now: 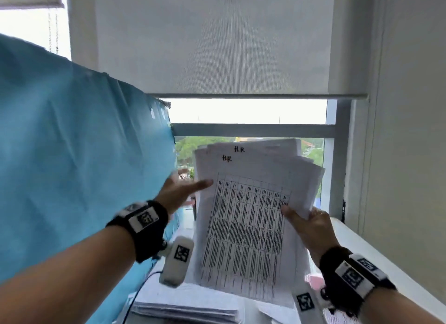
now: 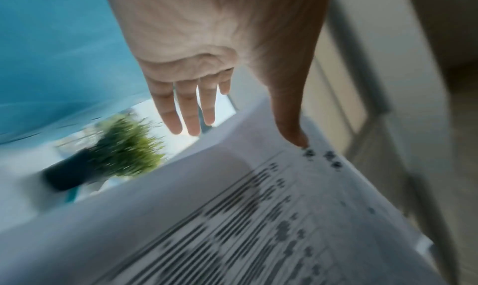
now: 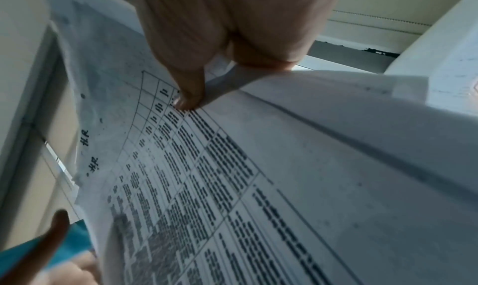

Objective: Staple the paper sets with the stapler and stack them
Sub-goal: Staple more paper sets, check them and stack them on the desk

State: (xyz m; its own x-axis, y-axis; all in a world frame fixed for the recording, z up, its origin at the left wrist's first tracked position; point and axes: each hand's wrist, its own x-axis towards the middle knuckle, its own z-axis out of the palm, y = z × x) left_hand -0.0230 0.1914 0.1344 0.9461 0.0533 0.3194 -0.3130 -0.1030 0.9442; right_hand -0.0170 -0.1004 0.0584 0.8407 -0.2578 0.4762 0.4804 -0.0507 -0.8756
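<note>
A fanned bundle of printed table sheets (image 1: 246,227), marked "H.R" at the top, is held up in front of the window. My right hand (image 1: 301,215) grips its right edge, thumb on the front and fingers behind, as the right wrist view shows (image 3: 220,80). My left hand (image 1: 193,181) is beside the left edge with fingers straight and spread. Only its thumb touches the top sheet (image 2: 284,217). A flat stack of papers (image 1: 185,306) lies on the table below. No stapler is in view.
A blue cloth screen (image 1: 72,155) stands close on the left. A white ledge (image 1: 376,256) runs along the right wall. A window with a lowered blind (image 1: 217,46) is ahead. A potted plant (image 2: 108,162) stands behind the sheets. A black cable (image 1: 142,282) hangs near the stack.
</note>
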